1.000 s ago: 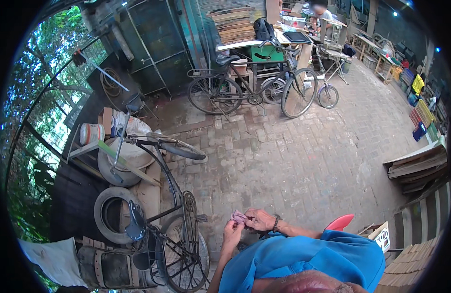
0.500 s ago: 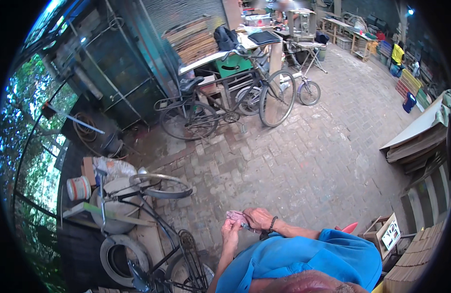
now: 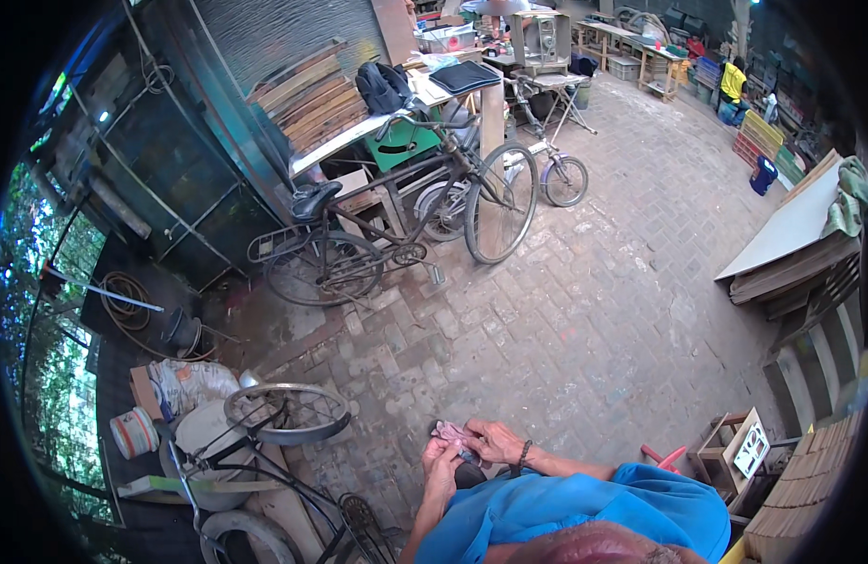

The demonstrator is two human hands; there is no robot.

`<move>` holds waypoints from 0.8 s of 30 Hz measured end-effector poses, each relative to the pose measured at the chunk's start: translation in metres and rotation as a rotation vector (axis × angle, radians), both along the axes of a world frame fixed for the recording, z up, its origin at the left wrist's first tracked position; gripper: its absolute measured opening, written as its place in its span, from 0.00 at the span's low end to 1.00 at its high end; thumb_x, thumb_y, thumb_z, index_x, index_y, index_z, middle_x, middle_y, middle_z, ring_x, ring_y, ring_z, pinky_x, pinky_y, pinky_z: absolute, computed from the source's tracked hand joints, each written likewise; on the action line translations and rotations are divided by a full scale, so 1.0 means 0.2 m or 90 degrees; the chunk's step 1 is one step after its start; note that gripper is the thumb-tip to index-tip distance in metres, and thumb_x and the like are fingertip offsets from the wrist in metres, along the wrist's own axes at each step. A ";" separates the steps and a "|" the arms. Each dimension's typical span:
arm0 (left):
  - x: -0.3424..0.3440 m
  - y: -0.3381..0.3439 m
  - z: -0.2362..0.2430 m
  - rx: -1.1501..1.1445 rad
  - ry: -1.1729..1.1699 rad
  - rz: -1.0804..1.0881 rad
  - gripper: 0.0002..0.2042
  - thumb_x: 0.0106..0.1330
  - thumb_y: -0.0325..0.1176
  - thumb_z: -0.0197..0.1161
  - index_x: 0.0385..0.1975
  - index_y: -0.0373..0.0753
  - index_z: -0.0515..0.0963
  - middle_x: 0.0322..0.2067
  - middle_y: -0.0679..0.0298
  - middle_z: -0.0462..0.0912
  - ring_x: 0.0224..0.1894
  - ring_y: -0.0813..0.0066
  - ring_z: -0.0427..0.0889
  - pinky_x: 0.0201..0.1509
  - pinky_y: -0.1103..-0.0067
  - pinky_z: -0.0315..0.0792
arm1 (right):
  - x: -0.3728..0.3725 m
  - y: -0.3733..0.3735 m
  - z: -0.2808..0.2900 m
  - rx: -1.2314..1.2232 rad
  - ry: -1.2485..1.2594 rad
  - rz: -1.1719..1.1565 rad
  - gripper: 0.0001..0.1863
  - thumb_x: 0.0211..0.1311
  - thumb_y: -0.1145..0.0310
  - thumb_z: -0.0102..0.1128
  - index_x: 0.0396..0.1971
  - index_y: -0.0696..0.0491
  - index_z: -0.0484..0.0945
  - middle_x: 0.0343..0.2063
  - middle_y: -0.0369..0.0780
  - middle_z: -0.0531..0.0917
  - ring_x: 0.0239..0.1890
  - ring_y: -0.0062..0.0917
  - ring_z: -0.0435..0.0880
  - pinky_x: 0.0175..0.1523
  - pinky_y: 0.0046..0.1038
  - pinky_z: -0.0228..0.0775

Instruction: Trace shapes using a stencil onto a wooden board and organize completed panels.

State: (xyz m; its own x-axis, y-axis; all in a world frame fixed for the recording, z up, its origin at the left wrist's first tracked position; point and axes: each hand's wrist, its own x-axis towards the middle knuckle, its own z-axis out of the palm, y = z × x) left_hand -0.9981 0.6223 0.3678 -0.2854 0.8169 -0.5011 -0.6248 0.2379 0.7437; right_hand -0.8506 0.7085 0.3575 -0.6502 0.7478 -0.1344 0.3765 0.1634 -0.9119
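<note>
Close in front of my blue shirt, both hands meet around a crumpled pink cloth [image 3: 450,430]. The fingers of my left hand [image 3: 439,462] pinch it from below and the left. From the right, my right hand [image 3: 495,441] has its fingers curled against the cloth; a dark beaded bracelet rings that wrist. A small dark bluish item [image 3: 469,456] pokes out between the hands, too small and covered to name.
An upside-down bicycle [image 3: 307,493] and a tyre [image 3: 250,526] sit at lower left, near a white bucket [image 3: 135,432]. Another bicycle [image 3: 406,197] leans by a loaded workbench [image 3: 307,162]. Stacked boards [image 3: 791,240] and a small wooden stand [image 3: 725,451] are at right.
My view has shifted, so bicycles and bench appear further left and lower. Both hands stay together on the cloth, with the fingers slightly rearranged.
</note>
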 end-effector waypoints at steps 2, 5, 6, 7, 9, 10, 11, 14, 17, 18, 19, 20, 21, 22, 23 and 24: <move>-0.08 0.12 -0.03 0.013 -0.027 -0.014 0.06 0.66 0.26 0.65 0.34 0.40 0.73 0.36 0.63 0.82 0.37 0.77 0.81 0.43 0.78 0.77 | -0.05 0.10 -0.01 -0.075 0.099 -0.028 0.07 0.69 0.69 0.60 0.35 0.56 0.76 0.25 0.39 0.83 0.27 0.23 0.83 0.32 0.32 0.74; -0.22 0.37 -0.05 0.051 -0.045 -0.040 0.07 0.65 0.25 0.65 0.38 0.38 0.73 0.37 0.63 0.82 0.38 0.77 0.81 0.46 0.80 0.75 | -0.17 0.28 -0.02 -0.294 0.230 -0.116 0.06 0.68 0.71 0.62 0.33 0.56 0.76 0.26 0.34 0.82 0.28 0.16 0.79 0.30 0.26 0.71; -0.27 0.45 -0.05 0.078 -0.035 -0.051 0.08 0.65 0.24 0.65 0.40 0.37 0.73 0.36 0.63 0.82 0.37 0.78 0.80 0.46 0.81 0.74 | -0.22 0.36 -0.03 -0.292 0.227 -0.119 0.06 0.68 0.71 0.62 0.33 0.56 0.76 0.26 0.34 0.82 0.28 0.16 0.79 0.30 0.26 0.71; -0.34 0.53 -0.06 0.081 -0.039 -0.054 0.08 0.65 0.24 0.65 0.40 0.37 0.73 0.36 0.63 0.82 0.37 0.78 0.80 0.46 0.81 0.74 | -0.26 0.47 -0.01 -0.266 0.191 -0.132 0.06 0.68 0.71 0.63 0.33 0.56 0.76 0.26 0.33 0.82 0.28 0.15 0.79 0.30 0.25 0.71; -0.48 0.69 -0.07 0.076 0.110 -0.121 0.12 0.64 0.27 0.66 0.44 0.37 0.72 0.37 0.62 0.83 0.38 0.76 0.82 0.44 0.79 0.75 | -0.39 0.59 -0.07 -0.155 0.205 -0.159 0.08 0.68 0.69 0.65 0.33 0.55 0.76 0.24 0.32 0.81 0.27 0.13 0.77 0.28 0.21 0.68; -0.54 0.76 -0.04 0.079 0.108 -0.121 0.12 0.64 0.27 0.66 0.44 0.37 0.72 0.37 0.62 0.83 0.38 0.76 0.82 0.44 0.79 0.75 | -0.45 0.67 -0.02 -0.152 0.203 -0.160 0.08 0.68 0.69 0.65 0.33 0.55 0.76 0.24 0.32 0.81 0.27 0.13 0.77 0.28 0.21 0.68; -0.60 0.84 0.00 0.089 0.127 -0.132 0.12 0.63 0.27 0.67 0.43 0.37 0.73 0.37 0.63 0.83 0.38 0.77 0.82 0.43 0.80 0.75 | -0.50 0.73 0.02 -0.104 0.189 -0.141 0.07 0.68 0.69 0.65 0.33 0.55 0.76 0.24 0.32 0.81 0.27 0.14 0.78 0.28 0.22 0.68; -0.85 1.03 -0.08 0.065 0.187 -0.205 0.10 0.65 0.28 0.65 0.43 0.38 0.75 0.38 0.64 0.84 0.39 0.77 0.82 0.43 0.79 0.76 | -0.67 0.93 0.25 -0.175 0.087 -0.115 0.07 0.68 0.67 0.64 0.35 0.55 0.77 0.26 0.37 0.82 0.28 0.21 0.80 0.31 0.27 0.70; -0.97 1.22 0.01 0.052 0.021 -0.188 0.13 0.68 0.31 0.59 0.51 0.40 0.75 0.43 0.62 0.84 0.45 0.73 0.83 0.48 0.73 0.78 | -0.81 1.13 0.28 0.011 0.055 -0.048 0.11 0.65 0.66 0.62 0.39 0.58 0.76 0.33 0.47 0.79 0.39 0.39 0.81 0.42 0.38 0.72; -0.98 1.26 0.02 0.049 0.018 -0.194 0.13 0.68 0.31 0.59 0.51 0.40 0.75 0.43 0.62 0.84 0.45 0.73 0.83 0.48 0.73 0.78 | -0.82 1.17 0.27 0.008 0.052 -0.053 0.11 0.65 0.66 0.62 0.39 0.58 0.76 0.33 0.47 0.79 0.39 0.39 0.81 0.42 0.38 0.72; -1.01 1.32 0.04 0.062 0.003 -0.189 0.13 0.68 0.31 0.58 0.52 0.40 0.74 0.44 0.62 0.84 0.45 0.73 0.83 0.49 0.72 0.79 | -0.86 1.22 0.25 0.085 0.045 -0.037 0.11 0.65 0.66 0.61 0.40 0.58 0.76 0.33 0.48 0.79 0.39 0.42 0.81 0.43 0.39 0.72; -1.03 1.38 0.05 0.075 -0.012 -0.184 0.14 0.68 0.30 0.58 0.52 0.40 0.74 0.45 0.62 0.83 0.44 0.72 0.84 0.50 0.71 0.80 | -0.88 1.26 0.23 0.161 0.037 -0.020 0.11 0.64 0.67 0.60 0.41 0.57 0.76 0.33 0.49 0.79 0.39 0.44 0.81 0.43 0.41 0.73; -1.03 1.44 0.05 0.050 0.014 -0.190 0.15 0.67 0.30 0.57 0.53 0.40 0.72 0.46 0.62 0.82 0.44 0.72 0.84 0.51 0.68 0.81 | -0.89 1.29 0.22 0.174 0.015 -0.043 0.11 0.64 0.67 0.58 0.42 0.57 0.76 0.32 0.50 0.80 0.38 0.49 0.81 0.41 0.43 0.73; -1.02 1.49 0.05 0.049 0.015 -0.195 0.15 0.67 0.30 0.57 0.53 0.40 0.72 0.46 0.62 0.82 0.44 0.72 0.84 0.51 0.68 0.81 | -0.89 1.33 0.20 0.174 0.015 -0.049 0.11 0.64 0.67 0.58 0.42 0.57 0.76 0.32 0.50 0.80 0.38 0.49 0.81 0.41 0.43 0.73; -1.01 1.53 0.04 0.033 0.045 -0.217 0.15 0.68 0.33 0.58 0.53 0.40 0.72 0.46 0.62 0.82 0.46 0.71 0.84 0.50 0.68 0.82 | -0.88 1.38 0.18 0.141 0.003 -0.063 0.12 0.64 0.66 0.57 0.42 0.57 0.76 0.32 0.51 0.81 0.36 0.49 0.82 0.40 0.44 0.73; -0.99 1.59 0.04 0.017 0.075 -0.237 0.15 0.69 0.35 0.59 0.53 0.40 0.72 0.46 0.62 0.82 0.47 0.70 0.84 0.48 0.68 0.83 | -0.88 1.43 0.17 0.109 -0.009 -0.076 0.13 0.63 0.65 0.57 0.42 0.57 0.76 0.31 0.51 0.81 0.35 0.48 0.82 0.39 0.44 0.74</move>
State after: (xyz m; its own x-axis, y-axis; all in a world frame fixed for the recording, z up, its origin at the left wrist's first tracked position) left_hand -1.1968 0.9395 0.3751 -0.0213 0.8878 -0.4596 -0.4097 0.4116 0.8141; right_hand -1.0263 0.9947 0.3911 -0.5550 0.8318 -0.0075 0.4148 0.2689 -0.8693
